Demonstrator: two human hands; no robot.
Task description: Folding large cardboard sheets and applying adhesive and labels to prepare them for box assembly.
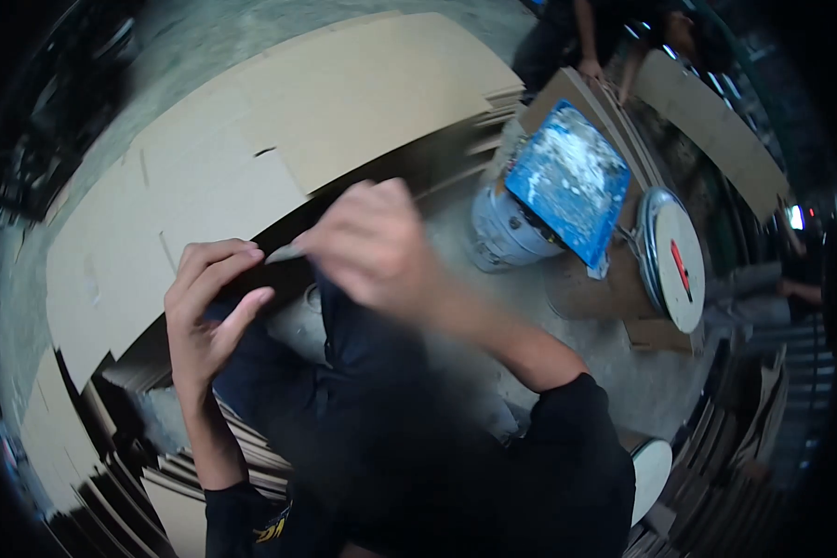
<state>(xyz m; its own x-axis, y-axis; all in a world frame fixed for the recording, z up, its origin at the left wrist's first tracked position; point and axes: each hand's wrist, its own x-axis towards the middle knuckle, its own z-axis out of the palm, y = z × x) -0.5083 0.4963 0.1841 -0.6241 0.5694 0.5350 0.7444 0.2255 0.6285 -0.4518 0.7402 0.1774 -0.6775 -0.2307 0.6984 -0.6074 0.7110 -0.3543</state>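
My right hand (367,244), blurred by motion, pinches a small, thin, pale grey piece (284,254) whose exact kind I cannot make out. My left hand (205,307) is raised just left of it, with the thumb spread away from the fingers. Its fingertips come close to the free end of the piece; whether they touch it I cannot tell. Beyond both hands lies a stack of large tan cardboard sheets (335,93), with slots cut in the nearer ones.
To the right, a blue tray (572,181) smeared with white rests on a white bucket (507,232). A round lid (676,265) carries a red tool (681,267). Another person's hands (604,79) hold boards at the far right. More cardboard stacks (130,502) stand at lower left.
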